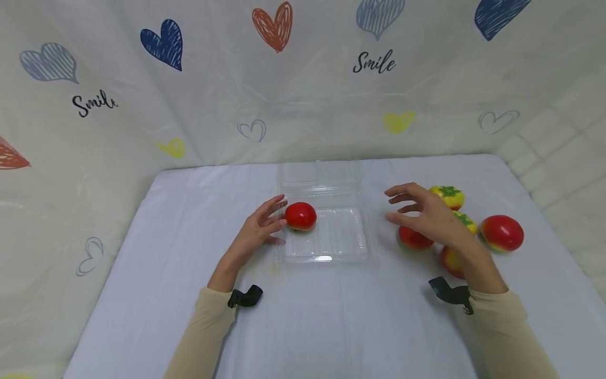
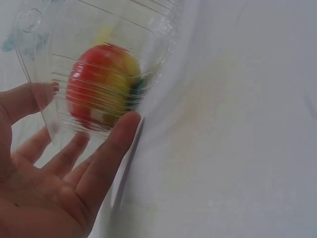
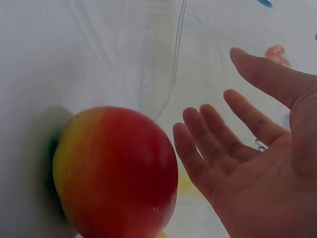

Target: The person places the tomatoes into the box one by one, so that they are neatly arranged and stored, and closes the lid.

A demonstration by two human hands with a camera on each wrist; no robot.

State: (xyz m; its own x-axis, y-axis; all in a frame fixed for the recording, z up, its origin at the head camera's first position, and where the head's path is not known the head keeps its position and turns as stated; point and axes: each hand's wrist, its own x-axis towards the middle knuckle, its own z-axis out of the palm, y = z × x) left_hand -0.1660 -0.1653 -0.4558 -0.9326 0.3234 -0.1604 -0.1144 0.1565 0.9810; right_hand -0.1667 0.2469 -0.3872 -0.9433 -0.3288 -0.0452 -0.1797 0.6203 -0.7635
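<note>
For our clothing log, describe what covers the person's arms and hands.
Plain beige long sleeves reach both wrists. Each wrist bears a small, curved black attachment; its material is unclear. The left hand and right hand are bare, with no gloves or rings visible.

The persimmon-like fruit in the clear plastic box was red, going yellow by its green leaves. The tablecloth was white. The pale wall sheet had scribbly blue and orange-red hearts (plus "Smile" in black). The sleeves were light tan, the wrist straps black.
</note>
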